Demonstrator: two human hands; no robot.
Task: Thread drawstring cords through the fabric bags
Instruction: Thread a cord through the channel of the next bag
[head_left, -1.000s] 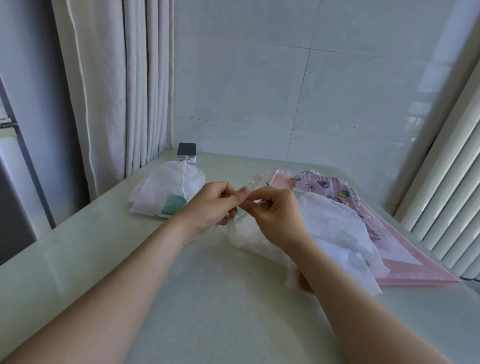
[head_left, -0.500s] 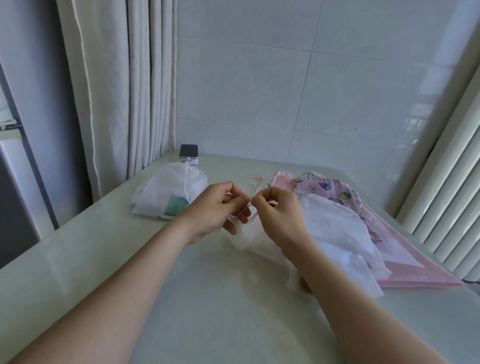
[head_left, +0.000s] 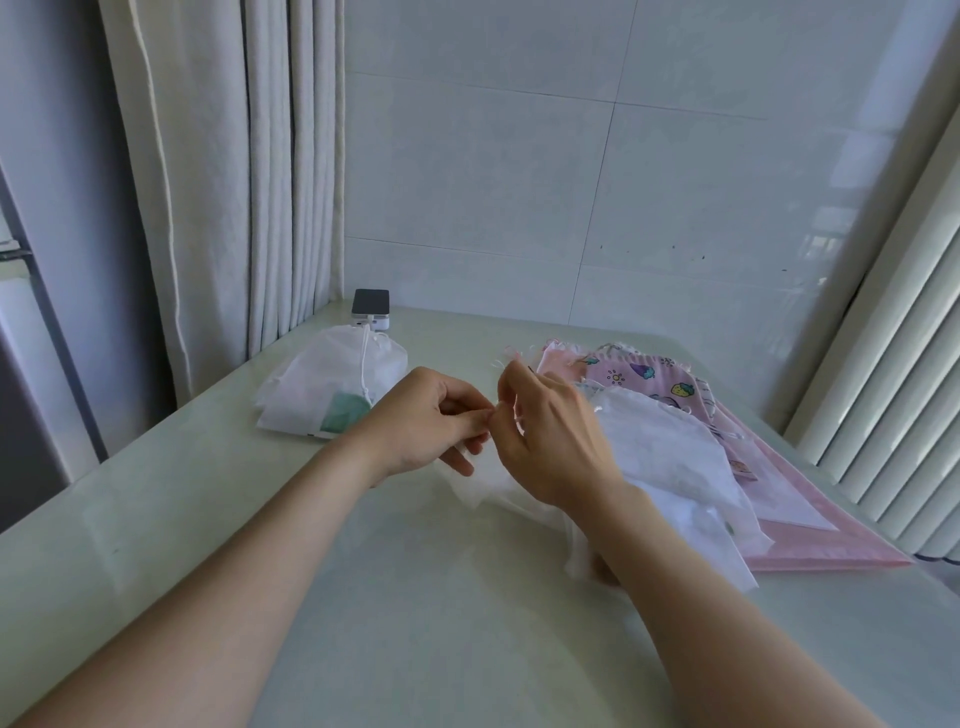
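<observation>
The right hand (head_left: 550, 436) has been lifted a little since a second ago. Back then it was curled tight against the left hand (head_left: 431, 426). Now its first finger is stuck up and its other fingers are spread more loosely. The two hands are still kept together at one spot, just above the white bag (head_left: 488, 488) that lies on the table (head_left: 415, 597) under them.

The edge of the white bag is pinched by the left thumb and fingers. A thin cord (head_left: 518, 418) seems to be pinched by the right thumb and a finger, but it is too thin to be sure. It looks as if the cord is being pulled along inside the bag's top, so this bag is judged to be only partly threaded.

Two hands are seen. One done bag (head_left: 332, 384) is laid at the far left, with its cord tied and something green inside. One bag is being worked on. At least two more white bags (head_left: 660, 441) and one pink bag with pictures (head_left: 649, 376) are piled at the right, on plain pink cloth (head_left: 831, 540). One small box (head_left: 370, 309) is set at the back.
</observation>
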